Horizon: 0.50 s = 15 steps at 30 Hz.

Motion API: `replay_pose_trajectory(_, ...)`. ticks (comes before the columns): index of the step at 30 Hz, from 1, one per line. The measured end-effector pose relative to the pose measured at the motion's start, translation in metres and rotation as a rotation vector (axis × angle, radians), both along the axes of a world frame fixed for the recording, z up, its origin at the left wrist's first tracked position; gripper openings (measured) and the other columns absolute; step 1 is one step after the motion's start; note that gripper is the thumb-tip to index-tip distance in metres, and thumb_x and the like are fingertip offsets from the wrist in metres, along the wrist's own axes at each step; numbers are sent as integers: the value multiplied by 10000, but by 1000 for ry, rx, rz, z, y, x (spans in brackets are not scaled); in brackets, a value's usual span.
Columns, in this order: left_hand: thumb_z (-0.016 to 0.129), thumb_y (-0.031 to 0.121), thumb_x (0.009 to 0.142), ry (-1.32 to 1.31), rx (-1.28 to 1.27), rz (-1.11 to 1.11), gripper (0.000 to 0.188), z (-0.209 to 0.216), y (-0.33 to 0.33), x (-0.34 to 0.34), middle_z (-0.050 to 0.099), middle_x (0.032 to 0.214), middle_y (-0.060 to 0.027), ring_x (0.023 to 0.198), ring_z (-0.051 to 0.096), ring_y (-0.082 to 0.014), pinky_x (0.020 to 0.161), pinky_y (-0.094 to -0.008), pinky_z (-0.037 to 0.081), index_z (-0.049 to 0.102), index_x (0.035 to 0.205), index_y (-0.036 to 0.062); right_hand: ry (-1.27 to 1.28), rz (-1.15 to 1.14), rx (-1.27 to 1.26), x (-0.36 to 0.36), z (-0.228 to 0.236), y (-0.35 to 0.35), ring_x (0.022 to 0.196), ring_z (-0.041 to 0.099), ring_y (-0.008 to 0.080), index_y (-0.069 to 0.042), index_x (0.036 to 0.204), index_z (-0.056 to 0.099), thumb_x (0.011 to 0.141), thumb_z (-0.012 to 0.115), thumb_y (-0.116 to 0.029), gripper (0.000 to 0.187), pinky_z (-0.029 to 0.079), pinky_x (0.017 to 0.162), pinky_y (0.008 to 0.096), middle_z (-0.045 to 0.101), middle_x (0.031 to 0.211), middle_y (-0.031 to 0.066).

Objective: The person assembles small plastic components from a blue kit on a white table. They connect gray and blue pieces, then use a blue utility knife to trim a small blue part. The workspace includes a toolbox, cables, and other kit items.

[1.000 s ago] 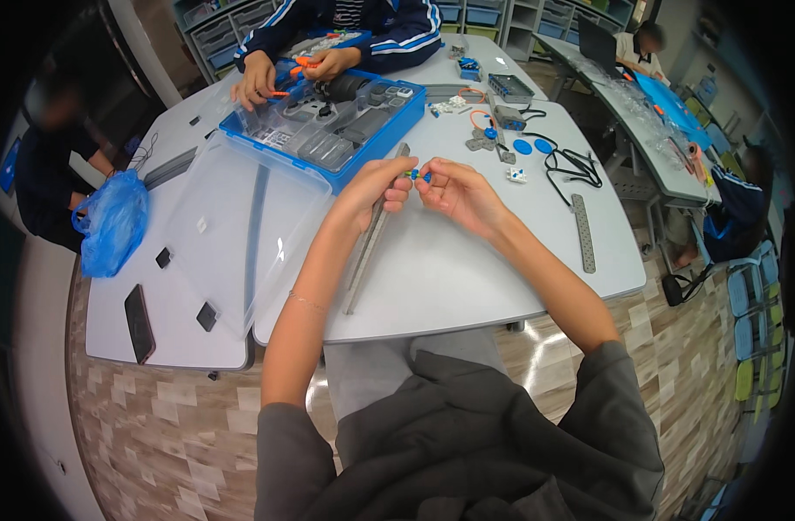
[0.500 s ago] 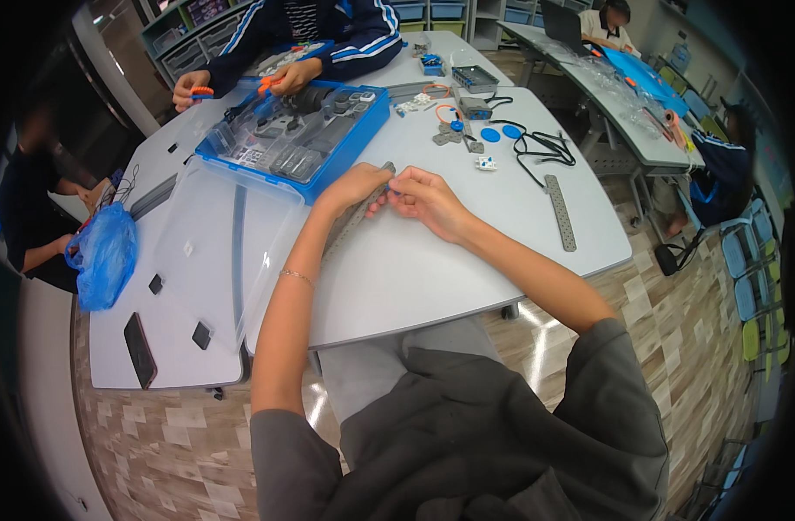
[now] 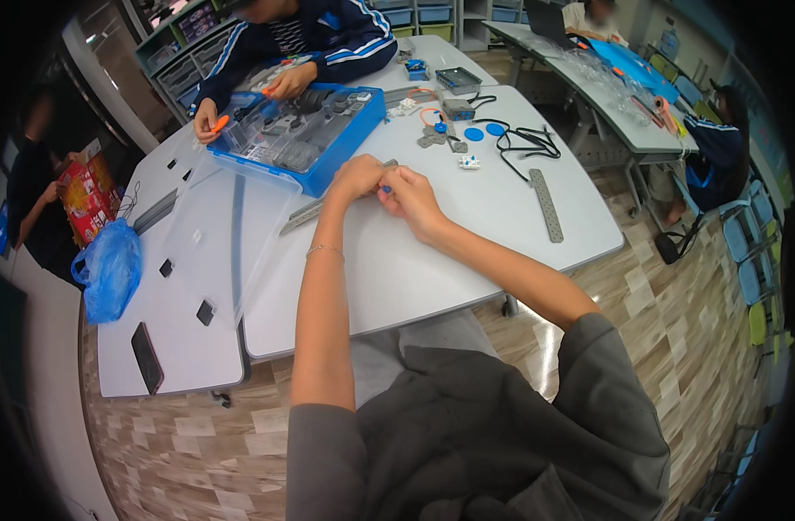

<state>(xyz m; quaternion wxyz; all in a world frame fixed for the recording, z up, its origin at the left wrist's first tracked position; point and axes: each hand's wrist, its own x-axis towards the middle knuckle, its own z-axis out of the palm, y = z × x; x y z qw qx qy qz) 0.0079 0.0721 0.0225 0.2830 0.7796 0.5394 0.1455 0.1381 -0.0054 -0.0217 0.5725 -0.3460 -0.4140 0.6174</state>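
long grey perforated bar (image 3: pixel 302 215): slanting over white tabletop (image 3: pixel 397 269), gripped in left hand (image 3: pixel 358 179) | small blue piece (image 3: pixel 386 189): pinched by right hand (image 3: pixel 410 198), against left | blue-walled plastic case (image 3: pixel 338 161): just beyond left hand | tabletop: room between hands and near edge | flat grey perforated strip (image 3: pixel 545 206): toward right edge

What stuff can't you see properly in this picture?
All in the head view:
- Small blue piece: mostly covered by the right hand.
- Grey beam's middle: hidden by the left hand.
- Anything inside the blue bag: hidden by crumpled plastic.
- Bits in the blue case: too small to tell apart.
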Motion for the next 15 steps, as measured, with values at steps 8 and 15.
replay_pose_trajectory(8, 655, 367, 755, -92, -84, 17, 377, -13, 9, 4, 533, 479, -55, 407, 471, -142, 419, -328, 326, 621, 570, 41, -14, -232, 19, -14, 4, -10, 432, 387, 60, -69, 783, 494, 870, 639, -130, 180, 251, 384, 249, 537, 644, 38)
replay_pose_trajectory(15, 700, 391, 776, -217, -213, -17, 416, -11, -3, -3, 536, 489, -42, 390, 443, -119, 390, -308, 301, 613, 574, 38, -145, -288, 82, -17, 7, -25, 434, 444, 78, -59, 726, 472, 865, 634, -119, 222, 285, 377, 257, 551, 612, 41)
